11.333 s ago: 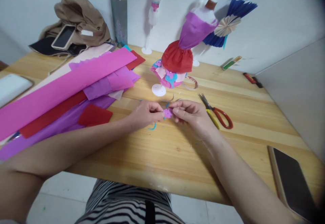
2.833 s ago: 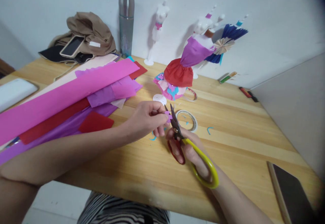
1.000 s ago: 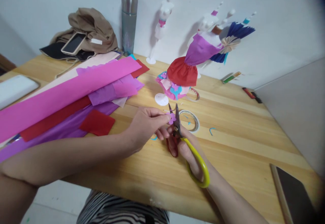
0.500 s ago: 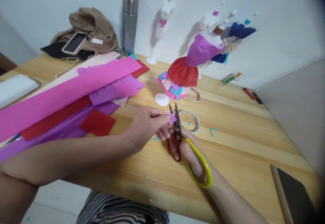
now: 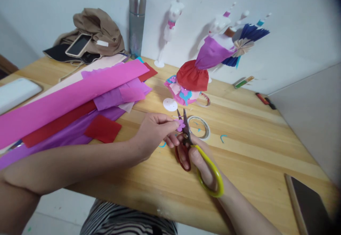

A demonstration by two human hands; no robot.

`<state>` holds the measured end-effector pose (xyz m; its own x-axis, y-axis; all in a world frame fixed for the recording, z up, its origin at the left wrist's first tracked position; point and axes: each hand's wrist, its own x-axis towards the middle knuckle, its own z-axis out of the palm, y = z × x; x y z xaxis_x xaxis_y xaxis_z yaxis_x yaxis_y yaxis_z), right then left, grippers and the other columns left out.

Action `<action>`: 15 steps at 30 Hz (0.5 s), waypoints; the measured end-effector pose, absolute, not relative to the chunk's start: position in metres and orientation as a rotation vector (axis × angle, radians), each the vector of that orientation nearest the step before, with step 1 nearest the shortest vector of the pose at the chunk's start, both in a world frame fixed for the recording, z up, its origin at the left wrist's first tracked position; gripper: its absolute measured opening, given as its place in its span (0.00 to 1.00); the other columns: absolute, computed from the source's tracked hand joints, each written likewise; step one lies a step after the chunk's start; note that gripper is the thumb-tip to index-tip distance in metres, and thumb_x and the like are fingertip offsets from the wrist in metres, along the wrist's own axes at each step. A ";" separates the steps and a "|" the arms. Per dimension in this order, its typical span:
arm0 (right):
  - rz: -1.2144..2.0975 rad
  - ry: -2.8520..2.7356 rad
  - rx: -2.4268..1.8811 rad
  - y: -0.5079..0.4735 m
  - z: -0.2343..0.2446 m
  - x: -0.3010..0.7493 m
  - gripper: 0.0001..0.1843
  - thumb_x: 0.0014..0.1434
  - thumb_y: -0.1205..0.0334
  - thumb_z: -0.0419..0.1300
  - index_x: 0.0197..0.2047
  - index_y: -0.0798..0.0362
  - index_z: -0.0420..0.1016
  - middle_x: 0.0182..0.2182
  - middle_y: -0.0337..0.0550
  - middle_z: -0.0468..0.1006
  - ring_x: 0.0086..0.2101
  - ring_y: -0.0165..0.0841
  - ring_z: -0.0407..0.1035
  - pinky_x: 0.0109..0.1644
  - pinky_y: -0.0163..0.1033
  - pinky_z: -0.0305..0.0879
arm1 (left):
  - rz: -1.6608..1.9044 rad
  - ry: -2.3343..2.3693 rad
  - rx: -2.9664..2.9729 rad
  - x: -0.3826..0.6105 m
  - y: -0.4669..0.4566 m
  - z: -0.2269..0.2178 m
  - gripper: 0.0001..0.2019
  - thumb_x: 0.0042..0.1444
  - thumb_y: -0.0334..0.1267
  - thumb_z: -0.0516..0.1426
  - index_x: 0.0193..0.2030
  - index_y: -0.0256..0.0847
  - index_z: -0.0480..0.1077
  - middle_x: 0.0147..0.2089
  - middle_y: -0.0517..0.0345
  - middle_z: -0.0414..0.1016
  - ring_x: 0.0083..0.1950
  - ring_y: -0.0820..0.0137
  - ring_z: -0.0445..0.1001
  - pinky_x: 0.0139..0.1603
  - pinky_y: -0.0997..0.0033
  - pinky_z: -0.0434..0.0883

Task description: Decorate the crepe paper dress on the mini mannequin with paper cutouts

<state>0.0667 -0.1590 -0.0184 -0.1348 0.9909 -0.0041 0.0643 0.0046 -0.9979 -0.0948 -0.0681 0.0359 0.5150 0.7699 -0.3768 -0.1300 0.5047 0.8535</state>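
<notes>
My left hand [image 5: 153,132] pinches a small purple paper flower [image 5: 181,124] just above the wooden table [image 5: 247,149]. My right hand [image 5: 201,162] grips scissors [image 5: 195,153] with one yellow and one red handle loop. The dark blades point upward and touch the flower's right edge. A roll of clear tape [image 5: 199,126] lies right behind the blades. Beyond it stands a small white mannequin in a purple and red paper dress [image 5: 198,68].
Pink, purple and red tissue sheets [image 5: 66,103] cover the left side. At the back are a steel flask [image 5: 136,21], a tan bag with a phone [image 5: 93,32] and two more mannequins [image 5: 170,25]. A dark tablet [image 5: 309,203] lies at the front right corner.
Earlier both hands held the flower and the scissors lay on the table. My right hand now holds the scissors at the flower. In the last second hardly anything moved.
</notes>
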 end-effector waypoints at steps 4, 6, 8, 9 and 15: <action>1.275 -1.358 -1.183 -0.159 -0.019 0.066 0.29 0.68 0.29 0.56 0.48 0.49 0.70 0.21 0.30 0.65 0.18 0.27 0.56 0.21 0.34 0.56 | 0.637 0.853 0.884 -0.095 -0.069 0.035 0.12 0.59 0.30 0.60 0.24 0.37 0.74 0.19 0.59 0.73 0.20 0.76 0.71 0.23 0.78 0.67; 1.257 -1.370 -1.180 -0.159 -0.019 0.066 0.29 0.68 0.29 0.55 0.47 0.49 0.71 0.20 0.30 0.65 0.18 0.27 0.56 0.21 0.35 0.56 | 0.642 0.850 0.891 -0.095 -0.069 0.034 0.12 0.59 0.30 0.61 0.24 0.37 0.73 0.19 0.60 0.73 0.20 0.76 0.71 0.22 0.79 0.67; 1.242 -1.383 -1.177 -0.159 -0.018 0.066 0.30 0.69 0.29 0.55 0.46 0.49 0.71 0.19 0.30 0.65 0.18 0.27 0.56 0.21 0.35 0.56 | 0.647 0.853 0.893 -0.095 -0.069 0.033 0.11 0.59 0.31 0.61 0.24 0.37 0.74 0.19 0.60 0.73 0.20 0.76 0.71 0.22 0.79 0.67; 1.240 -1.384 -1.177 -0.159 -0.017 0.065 0.30 0.69 0.29 0.55 0.46 0.49 0.71 0.19 0.30 0.64 0.17 0.27 0.56 0.21 0.35 0.55 | 0.649 0.855 0.892 -0.095 -0.068 0.033 0.11 0.58 0.31 0.61 0.24 0.37 0.74 0.19 0.60 0.73 0.20 0.76 0.72 0.22 0.79 0.67; 1.258 -1.384 -1.161 -0.158 -0.017 0.064 0.29 0.69 0.29 0.55 0.45 0.49 0.71 0.19 0.30 0.64 0.17 0.27 0.55 0.21 0.34 0.54 | 0.638 0.873 0.875 -0.094 -0.068 0.035 0.12 0.60 0.29 0.61 0.24 0.36 0.74 0.18 0.60 0.73 0.19 0.76 0.71 0.21 0.81 0.67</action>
<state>0.0637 -0.1584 -0.0166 -0.1473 0.9887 0.0287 0.0650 0.0387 -0.9971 -0.0944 -0.0676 0.0351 0.5036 0.7753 -0.3812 -0.1268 0.5028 0.8550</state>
